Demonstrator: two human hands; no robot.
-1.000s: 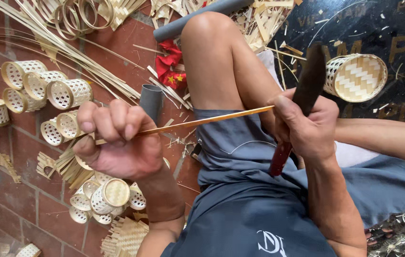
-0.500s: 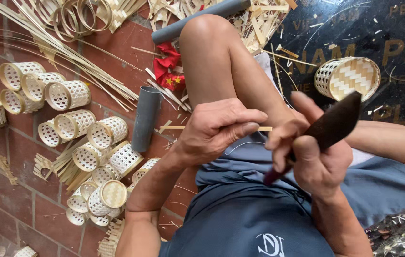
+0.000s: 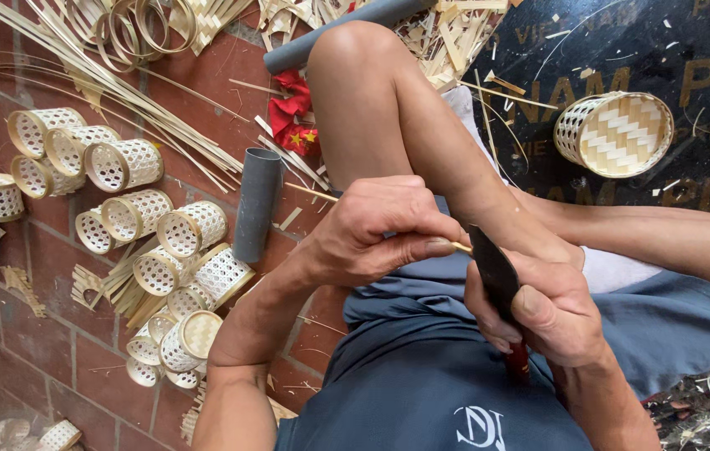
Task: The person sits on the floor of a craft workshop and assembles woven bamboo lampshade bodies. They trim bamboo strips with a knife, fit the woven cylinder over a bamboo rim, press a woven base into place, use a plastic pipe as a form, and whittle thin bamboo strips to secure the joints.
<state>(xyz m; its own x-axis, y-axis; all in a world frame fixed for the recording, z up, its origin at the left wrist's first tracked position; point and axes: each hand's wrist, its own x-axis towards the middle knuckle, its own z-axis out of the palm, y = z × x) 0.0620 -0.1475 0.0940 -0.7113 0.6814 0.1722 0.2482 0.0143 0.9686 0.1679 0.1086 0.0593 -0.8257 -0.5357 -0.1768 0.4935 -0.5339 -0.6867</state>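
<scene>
Over the lap, above the brick floor (image 3: 54,351): left hand (image 3: 380,230) has its fingers clamped on a thin bamboo strip (image 3: 313,193), thumb and forefinger pinching it just beside the blade. Right hand (image 3: 551,313) has its fingers wrapped tight round a knife (image 3: 495,276), dark blade up, red handle end poking out below the fist. Blade touches the strip at the pinch. Near the floor's left edge: small woven baskets (image 3: 125,163), grey pipe (image 3: 256,203) beside them. One larger basket (image 3: 616,134) lies top right.
</scene>
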